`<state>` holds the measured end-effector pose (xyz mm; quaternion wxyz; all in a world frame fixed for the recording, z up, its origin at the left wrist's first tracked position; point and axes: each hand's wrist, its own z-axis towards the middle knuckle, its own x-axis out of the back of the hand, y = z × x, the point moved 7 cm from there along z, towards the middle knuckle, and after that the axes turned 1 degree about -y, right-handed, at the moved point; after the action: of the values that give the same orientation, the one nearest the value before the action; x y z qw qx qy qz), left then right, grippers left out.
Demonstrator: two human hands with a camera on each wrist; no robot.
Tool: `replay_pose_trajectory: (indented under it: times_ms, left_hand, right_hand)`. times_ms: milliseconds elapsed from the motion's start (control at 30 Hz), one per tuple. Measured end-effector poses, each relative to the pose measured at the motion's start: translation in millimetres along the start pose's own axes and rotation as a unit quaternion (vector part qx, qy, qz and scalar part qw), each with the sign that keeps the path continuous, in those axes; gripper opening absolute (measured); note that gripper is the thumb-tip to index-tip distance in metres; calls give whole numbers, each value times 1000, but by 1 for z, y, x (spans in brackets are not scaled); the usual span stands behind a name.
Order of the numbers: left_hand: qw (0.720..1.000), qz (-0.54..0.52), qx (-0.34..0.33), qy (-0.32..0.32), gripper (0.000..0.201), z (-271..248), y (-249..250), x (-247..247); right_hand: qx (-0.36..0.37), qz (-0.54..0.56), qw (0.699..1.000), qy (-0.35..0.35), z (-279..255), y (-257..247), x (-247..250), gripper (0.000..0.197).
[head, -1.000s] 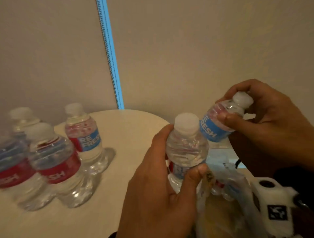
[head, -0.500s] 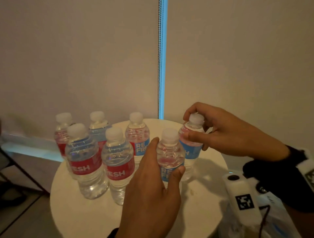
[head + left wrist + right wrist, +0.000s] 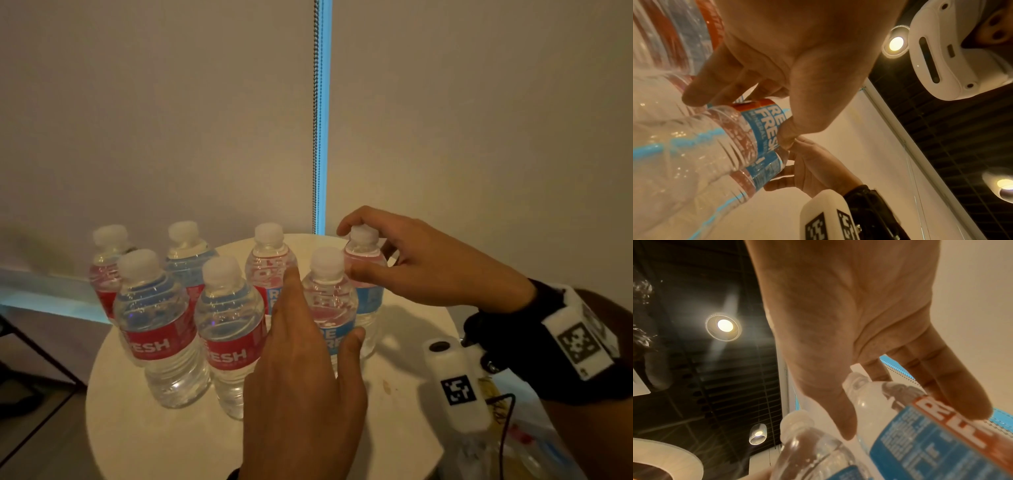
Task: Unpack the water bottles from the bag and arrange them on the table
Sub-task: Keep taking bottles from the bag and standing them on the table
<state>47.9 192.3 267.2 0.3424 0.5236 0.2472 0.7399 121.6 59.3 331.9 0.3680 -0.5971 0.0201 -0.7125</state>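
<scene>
Two small clear water bottles with white caps and blue-and-red labels stand at the right end of a group on the round white table (image 3: pixel 171 445). My left hand (image 3: pixel 323 305) wraps the nearer bottle (image 3: pixel 329 294), thumb on its label and fingers behind it, as the left wrist view shows for the hand (image 3: pixel 737 120) and bottle (image 3: pixel 760 129). My right hand (image 3: pixel 346 251) grips the farther bottle (image 3: pixel 368 298) at its neck and shoulder, fingers curled over the cap; the right wrist view shows the hand (image 3: pixel 912 423) and bottle (image 3: pixel 920 443). Several more bottles (image 3: pixel 161 325) stand to the left.
A plastic bag (image 3: pixel 520 445) lies low at the right, beside the table. A blind's bead chain (image 3: pixel 315 137) hangs against the wall behind the table. A dark frame (image 3: pixel 34 359) stands at the left. Bare tabletop shows in front and at the right.
Both hands carried their bottles from above the bag leftwards to the table and stood them beside the group. Over the last half second the hands have barely shifted.
</scene>
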Motion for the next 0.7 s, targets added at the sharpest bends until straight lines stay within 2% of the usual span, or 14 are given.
replay_pose_trajectory:
  times_ms: [133, 200, 267, 367, 467, 567, 667, 700]
  left_hand:
    - [999, -29, -26, 7, 96, -6, 3, 5]
    - [998, 18, -56, 24, 92, -10, 6, 8]
    - [990, 79, -91, 69, 89, -17, 12, 13]
    - [975, 51, -174, 126, 82, -34, 30, 16]
    - [958, -13, -253, 136, 64, -53, 54, 1]
    - [946, -70, -313, 55, 41, -73, 74, -47]
    - [930, -82, -354, -63, 31, -92, 74, -129]
    - [927, -66, -348, -126, 32, -96, 69, -164]
  right_hand:
    - [-6, 1, 1000, 7, -4, 2, 0, 46]
    - [-21, 2, 1000, 21, -11, 5, 2, 58]
    - [-37, 9, 998, 50, -24, 10, 10, 63]
    - [-80, 25, 990, 117, -59, 28, 32, 58]
    - [-142, 93, 965, 198, -113, 62, 50, 49]
    - [-231, 116, 931, 258, -176, 124, 42, 42]
    - [-328, 94, 904, 256, -239, 199, 8, 34]
    - [-360, 81, 897, 245, -258, 220, -7, 29]
